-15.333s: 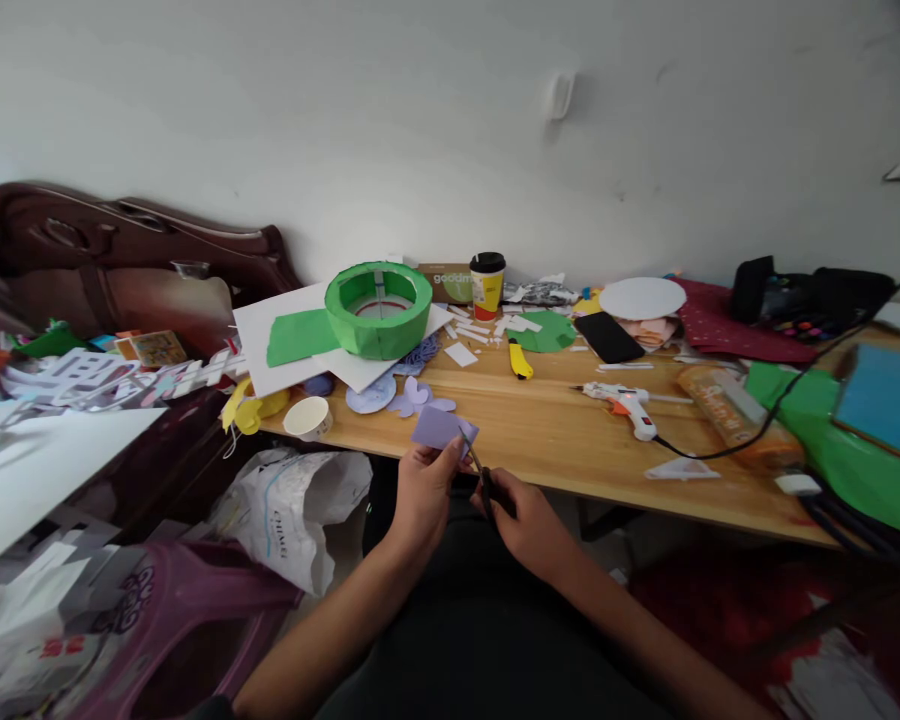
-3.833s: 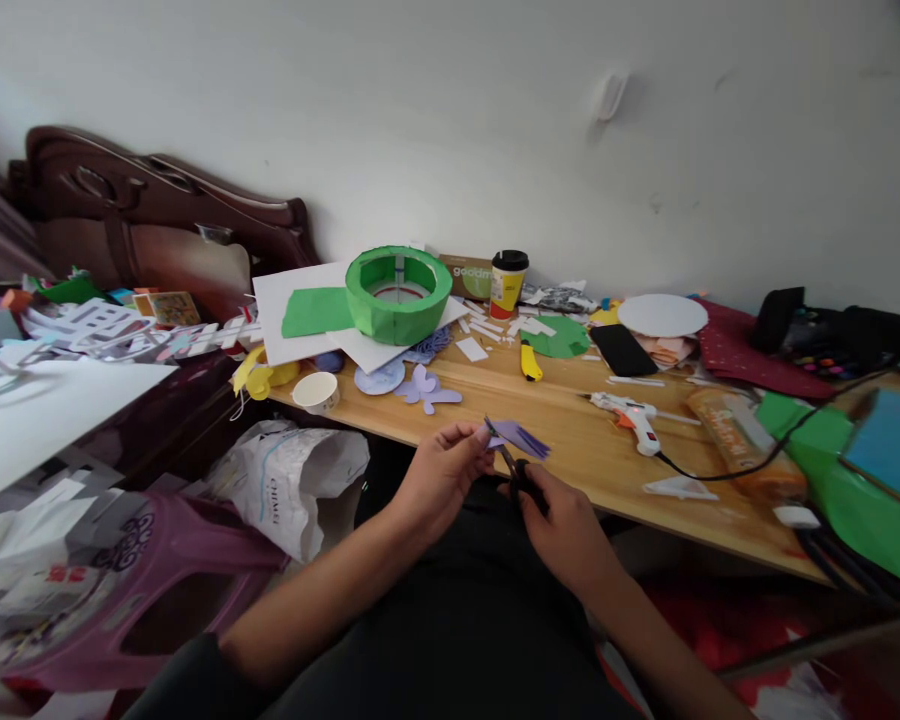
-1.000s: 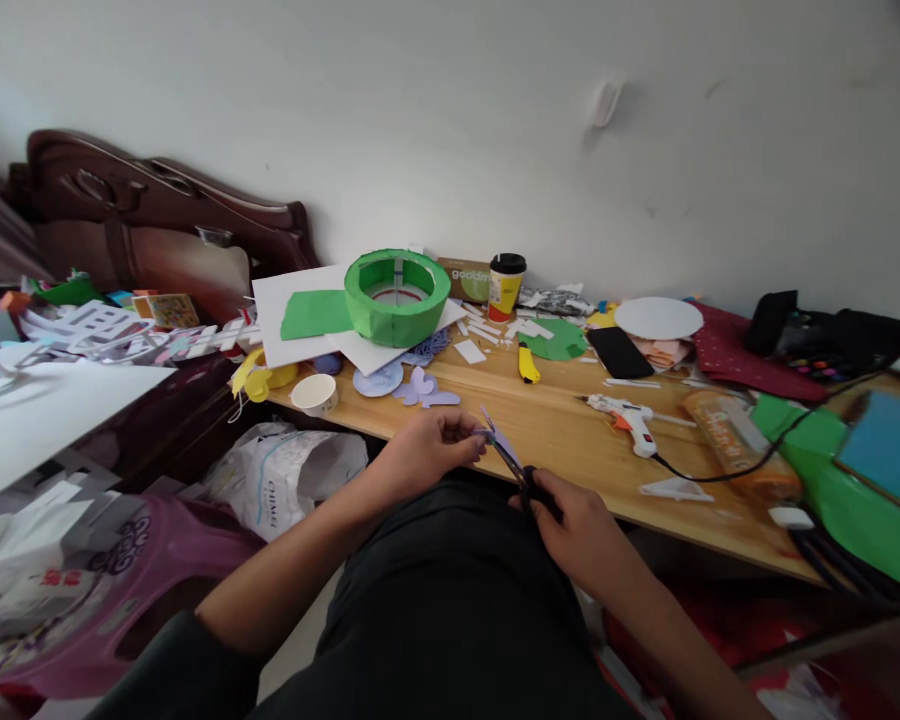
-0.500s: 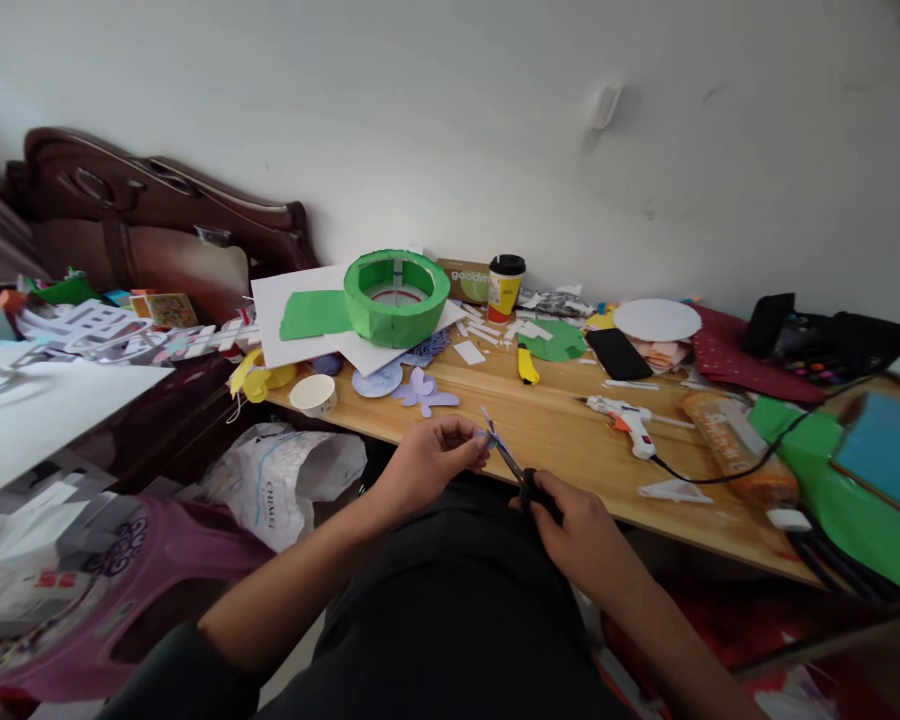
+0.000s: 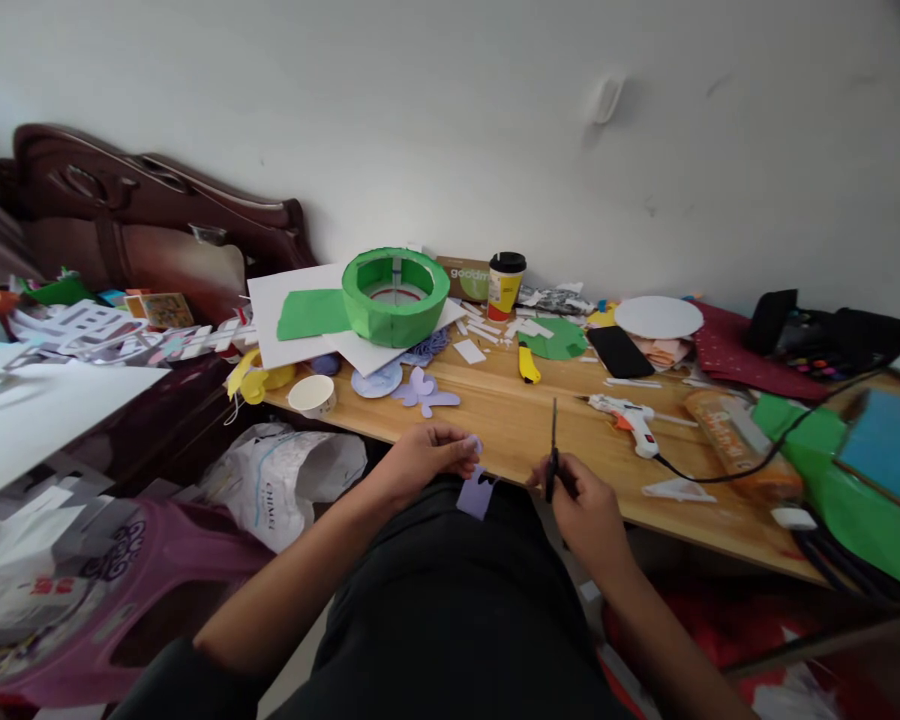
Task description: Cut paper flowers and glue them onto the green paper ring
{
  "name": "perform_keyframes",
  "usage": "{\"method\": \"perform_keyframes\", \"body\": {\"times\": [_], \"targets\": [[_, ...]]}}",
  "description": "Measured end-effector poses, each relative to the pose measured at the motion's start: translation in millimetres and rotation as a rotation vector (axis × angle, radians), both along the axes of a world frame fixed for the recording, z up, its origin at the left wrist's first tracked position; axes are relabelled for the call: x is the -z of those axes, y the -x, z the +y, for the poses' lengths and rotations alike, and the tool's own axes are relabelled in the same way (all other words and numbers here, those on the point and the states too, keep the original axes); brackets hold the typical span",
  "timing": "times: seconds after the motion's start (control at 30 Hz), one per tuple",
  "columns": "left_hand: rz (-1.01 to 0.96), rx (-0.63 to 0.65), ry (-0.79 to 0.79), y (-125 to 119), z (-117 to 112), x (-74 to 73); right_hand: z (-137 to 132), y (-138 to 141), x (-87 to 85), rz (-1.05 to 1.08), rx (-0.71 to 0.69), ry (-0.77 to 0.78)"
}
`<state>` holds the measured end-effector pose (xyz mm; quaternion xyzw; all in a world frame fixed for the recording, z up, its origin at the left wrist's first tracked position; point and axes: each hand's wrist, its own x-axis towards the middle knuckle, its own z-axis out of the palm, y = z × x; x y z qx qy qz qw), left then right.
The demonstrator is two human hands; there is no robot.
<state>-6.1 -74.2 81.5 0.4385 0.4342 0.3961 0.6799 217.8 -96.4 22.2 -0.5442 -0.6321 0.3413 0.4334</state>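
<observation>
Between thumb and fingers, my left hand (image 5: pixel 436 458) pinches a small purple paper piece (image 5: pixel 475 443) over the table's front edge. Just below it, a larger purple paper scrap (image 5: pixel 476 493) with a notched top edge shows against my dark clothing. My right hand (image 5: pixel 583 500) is wrapped round the black handles of a pair of scissors (image 5: pixel 553 450), whose blades point up and away, apart from the paper. Beyond my left hand lie purple paper petal shapes (image 5: pixel 426 392), beside a pale round disc (image 5: pixel 377 380) and a white paper bowl (image 5: pixel 313 396).
A green ring (image 5: pixel 395 300) stands on white boards at the back. A yellow utility knife (image 5: pixel 528 363), a coffee cup (image 5: pixel 505 288), a phone (image 5: pixel 619 353) and a corded glue gun (image 5: pixel 626 420) are on the table (image 5: pixel 495 425). A white bag (image 5: pixel 270 485) hangs below left.
The scissors have moved right, away from my left hand, and now point upward. The larger purple scrap has come off and sits below my left hand, which keeps a small piece.
</observation>
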Motion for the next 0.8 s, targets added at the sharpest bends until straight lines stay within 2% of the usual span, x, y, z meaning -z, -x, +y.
{"method": "perform_keyframes", "body": {"times": [0.1,0.2,0.27,0.3,0.4,0.43,0.57,0.8], "targets": [[-0.071,-0.014,0.071,0,5,17.3,-2,10,1.0,0.124,-0.049,-0.06],[-0.037,0.018,0.075,0,9,25.0,4,20,0.4,0.081,-0.077,-0.151],[0.012,0.02,0.057,2,10,25.6,20,19,1.1,-0.105,-0.056,-0.173],[0.031,0.009,0.046,3,10,25.5,30,16,1.6,-0.27,-0.044,-0.145],[0.081,-0.047,0.011,11,12,27.0,60,0,2.3,-0.841,-0.064,0.043],[0.101,-0.062,0.003,13,12,28.6,67,-6,2.1,-0.936,-0.095,0.081],[0.184,-0.063,-0.018,22,15,39.8,80,-15,-2.3,-1.044,-0.256,0.108],[0.336,-0.05,-0.171,25,30,62.1,112,4,-22.6,-1.103,-0.418,0.134]]}}
